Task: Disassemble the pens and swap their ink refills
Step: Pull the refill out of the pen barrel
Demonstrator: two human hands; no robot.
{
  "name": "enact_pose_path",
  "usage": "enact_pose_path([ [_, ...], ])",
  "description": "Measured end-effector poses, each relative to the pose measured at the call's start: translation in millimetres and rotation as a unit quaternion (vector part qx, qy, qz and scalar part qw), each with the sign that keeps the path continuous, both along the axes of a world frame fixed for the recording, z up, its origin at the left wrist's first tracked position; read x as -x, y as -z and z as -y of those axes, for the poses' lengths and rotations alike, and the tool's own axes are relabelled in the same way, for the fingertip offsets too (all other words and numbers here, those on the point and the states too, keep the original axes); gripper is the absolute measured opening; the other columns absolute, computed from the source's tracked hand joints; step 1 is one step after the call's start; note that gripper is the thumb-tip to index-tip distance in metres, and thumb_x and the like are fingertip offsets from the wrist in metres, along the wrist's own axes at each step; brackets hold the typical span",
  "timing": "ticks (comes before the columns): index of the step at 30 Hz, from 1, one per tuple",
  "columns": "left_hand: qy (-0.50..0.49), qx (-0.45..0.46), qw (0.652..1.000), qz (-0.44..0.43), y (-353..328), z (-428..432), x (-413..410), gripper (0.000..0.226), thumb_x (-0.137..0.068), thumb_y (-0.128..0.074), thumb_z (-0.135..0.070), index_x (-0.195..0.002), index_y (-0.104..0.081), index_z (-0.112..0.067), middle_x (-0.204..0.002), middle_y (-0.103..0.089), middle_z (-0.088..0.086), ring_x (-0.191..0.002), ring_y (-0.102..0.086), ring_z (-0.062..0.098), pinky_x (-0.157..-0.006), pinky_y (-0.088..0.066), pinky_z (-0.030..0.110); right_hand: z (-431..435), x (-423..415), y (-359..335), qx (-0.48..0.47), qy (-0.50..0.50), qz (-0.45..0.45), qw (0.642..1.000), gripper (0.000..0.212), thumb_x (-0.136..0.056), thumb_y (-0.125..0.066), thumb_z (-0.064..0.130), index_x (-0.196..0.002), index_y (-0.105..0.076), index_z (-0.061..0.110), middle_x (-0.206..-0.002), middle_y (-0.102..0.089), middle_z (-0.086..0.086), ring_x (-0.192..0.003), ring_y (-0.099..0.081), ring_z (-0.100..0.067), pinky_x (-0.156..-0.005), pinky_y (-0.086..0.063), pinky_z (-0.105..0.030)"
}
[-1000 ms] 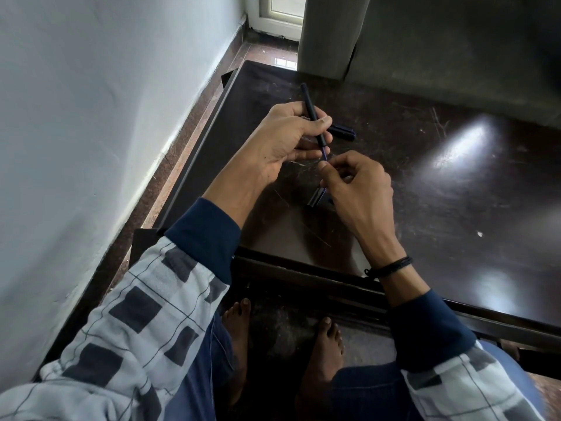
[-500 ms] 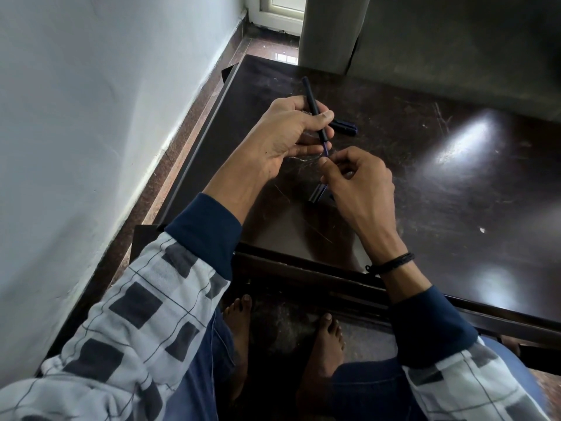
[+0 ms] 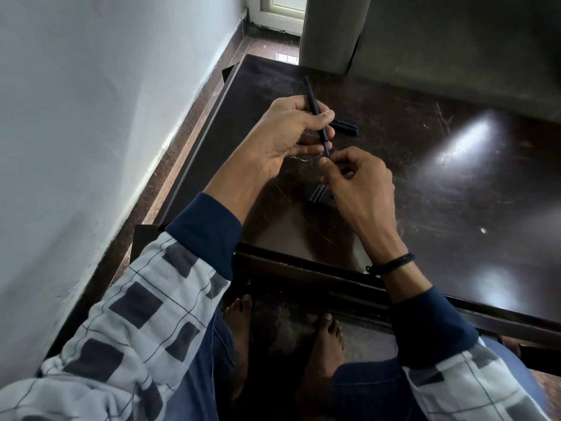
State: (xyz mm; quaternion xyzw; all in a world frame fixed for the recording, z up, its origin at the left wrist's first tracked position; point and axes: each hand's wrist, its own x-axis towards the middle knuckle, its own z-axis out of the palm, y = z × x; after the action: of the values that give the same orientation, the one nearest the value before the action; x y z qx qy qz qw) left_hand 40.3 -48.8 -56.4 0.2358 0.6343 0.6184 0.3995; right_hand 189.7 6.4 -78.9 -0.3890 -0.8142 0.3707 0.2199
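My left hand (image 3: 285,138) grips a dark pen barrel (image 3: 312,100) that points away from me over the dark table (image 3: 440,183). A thin blue ink refill (image 3: 326,148) sticks out of the barrel's near end. My right hand (image 3: 355,177) pinches the refill's lower end between thumb and fingers. Under my right hand lie some dark pen parts (image 3: 318,194), partly hidden. Another dark pen piece (image 3: 344,128) lies on the table just behind my left hand's fingers.
A white wall (image 3: 91,117) runs close along the left. A grey sofa or cushion (image 3: 455,41) stands behind the table. My bare feet (image 3: 321,338) rest on the floor below the table's near edge (image 3: 303,268).
Both hands have shifted slightly away from me with the barrel. A short length of blue refill now shows between the barrel and my right fingers.
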Motion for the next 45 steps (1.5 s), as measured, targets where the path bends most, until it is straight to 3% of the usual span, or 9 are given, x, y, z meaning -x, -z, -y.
enact_pose_path([
  [29, 0.000, -0.003, 1.000, 0.005, -0.7, 0.3, 0.7, 0.017, -0.098, -0.068, -0.013, -0.113, -0.067, -0.006, -0.088, -0.076, 0.009, -0.079, -0.077, 0.022, -0.071, -0.061, 0.029, -0.2, 0.1, -0.7, 0.002, -0.007, 0.008, 1.000, 0.016, -0.099, -0.066, 0.042, -0.101, -0.071, 0.027, -0.084, -0.073, 0.007, -0.075, -0.071, -0.008, -0.070, -0.062, -0.036],
  [45, -0.003, -0.002, 1.000, 0.003, -1.3, 1.4, 0.8, 0.017, -0.098, -0.068, -0.013, -0.113, -0.067, -0.006, -0.089, -0.076, 0.010, -0.080, -0.077, 0.023, -0.071, -0.061, 0.029, 0.9, 0.2, -1.0, 0.006, -0.004, 0.005, 1.000, 0.016, -0.099, -0.066, 0.043, -0.100, -0.071, 0.027, -0.082, -0.073, 0.007, -0.075, -0.072, -0.010, -0.073, -0.063, -0.043],
])
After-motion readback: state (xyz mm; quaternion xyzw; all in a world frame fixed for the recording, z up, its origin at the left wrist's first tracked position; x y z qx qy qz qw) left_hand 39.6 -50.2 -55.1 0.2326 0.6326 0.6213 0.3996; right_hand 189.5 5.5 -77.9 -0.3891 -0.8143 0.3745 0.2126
